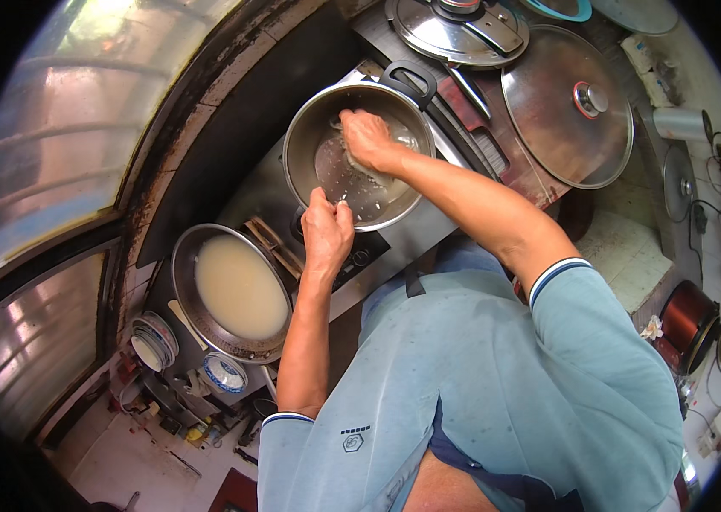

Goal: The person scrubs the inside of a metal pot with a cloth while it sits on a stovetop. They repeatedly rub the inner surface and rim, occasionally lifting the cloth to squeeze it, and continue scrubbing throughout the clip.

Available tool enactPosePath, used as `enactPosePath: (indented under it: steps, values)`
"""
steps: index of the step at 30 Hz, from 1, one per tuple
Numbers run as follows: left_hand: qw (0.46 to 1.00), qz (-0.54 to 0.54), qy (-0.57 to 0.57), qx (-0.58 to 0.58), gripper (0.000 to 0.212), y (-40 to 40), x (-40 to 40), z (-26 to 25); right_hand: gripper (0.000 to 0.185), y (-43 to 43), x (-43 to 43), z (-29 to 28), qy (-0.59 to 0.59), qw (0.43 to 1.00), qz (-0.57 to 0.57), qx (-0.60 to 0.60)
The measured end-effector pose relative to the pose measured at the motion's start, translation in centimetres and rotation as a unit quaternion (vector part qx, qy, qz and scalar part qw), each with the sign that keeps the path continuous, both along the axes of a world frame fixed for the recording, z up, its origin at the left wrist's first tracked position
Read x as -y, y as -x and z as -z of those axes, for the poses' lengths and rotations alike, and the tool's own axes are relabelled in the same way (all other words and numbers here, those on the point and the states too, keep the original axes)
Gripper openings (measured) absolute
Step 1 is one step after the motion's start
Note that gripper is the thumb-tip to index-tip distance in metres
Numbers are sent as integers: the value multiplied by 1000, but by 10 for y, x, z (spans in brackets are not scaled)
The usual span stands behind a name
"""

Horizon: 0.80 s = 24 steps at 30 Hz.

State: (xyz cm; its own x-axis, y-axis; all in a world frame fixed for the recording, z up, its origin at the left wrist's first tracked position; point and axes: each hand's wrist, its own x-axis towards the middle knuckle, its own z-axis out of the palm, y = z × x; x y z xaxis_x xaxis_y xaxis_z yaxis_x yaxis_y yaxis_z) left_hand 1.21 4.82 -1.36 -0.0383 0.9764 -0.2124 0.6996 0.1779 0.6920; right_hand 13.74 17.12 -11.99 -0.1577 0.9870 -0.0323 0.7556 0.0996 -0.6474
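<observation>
A deep metal pot with black side handles stands on the stove; a little clear liquid and white bits lie in its bottom. My right hand is inside the pot, its fingers closed around a whitish, wet thing, perhaps a cloth or scrubber, against the inner wall. At the near rim is my left hand, its thumb and fingers pinching the pot's edge. Left of the pot, a wok holds cloudy, pale liquid.
A pressure cooker lid and a large glass lid lie beyond the pot at the right, near a red cutting board. Stacked bowls, a blue-and-white bowl and a wooden spatula are beside the wok. A window is at the left.
</observation>
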Motion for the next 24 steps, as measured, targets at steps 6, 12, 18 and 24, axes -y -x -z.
enactPosePath:
  steps: [6,12,18,24]
  values:
    - [997,-28,-74,-22,15,-2,0,8,24,-25,2,-20,12,968,-132,214]
    - [998,-46,-39,2,17,4,-4,15,30,-31,24,-40,105,980,-39,-164]
    - [998,-19,-44,26,20,1,-5,13,23,3,66,-75,-13,957,-51,-285]
    - [994,-39,28,97,16,8,-4,30,23,12,18,-19,-36,981,75,-177]
